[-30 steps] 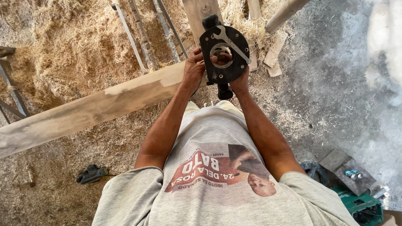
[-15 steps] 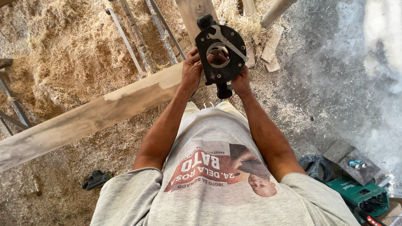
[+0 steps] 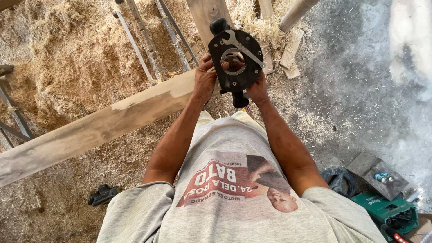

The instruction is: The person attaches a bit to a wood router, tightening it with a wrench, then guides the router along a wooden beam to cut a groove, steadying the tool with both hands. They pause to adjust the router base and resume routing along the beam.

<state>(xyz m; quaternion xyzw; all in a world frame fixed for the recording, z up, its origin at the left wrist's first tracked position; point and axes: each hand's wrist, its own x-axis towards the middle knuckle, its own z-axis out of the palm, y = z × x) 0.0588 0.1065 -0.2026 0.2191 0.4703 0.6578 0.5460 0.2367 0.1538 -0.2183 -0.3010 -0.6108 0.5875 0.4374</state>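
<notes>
While the person looks straight down at their own chest and arms, both hands hold a round black power tool (image 3: 237, 60) up in front of them, its flat base turned toward the camera, with a metal wrench (image 3: 243, 46) lying across the hole in the middle. It sits far from the body, above a long wooden plank (image 3: 103, 123) that runs from near left to far right.

As a judgement, the tool could slip and drop onto the plank or the sawdust-covered ground (image 3: 67, 58), because it is carried in the air on fingertips rather than braced on anything; the wrench could also skid off the fitting and knock a knuckle.

Left hand (image 3: 204, 81): curled around the tool's left rim, fingers partly closed, thumb reaching toward the centre ring (how tightly it grips cannot be told). Right hand (image 3: 257, 87): closed around the lower right edge, beside a black knob handle (image 3: 240, 99) pointing back at the body.

At near right, a green tool case (image 3: 382, 211) rests on grey concrete; a small dark object (image 3: 103, 194) lies at near left.
</notes>
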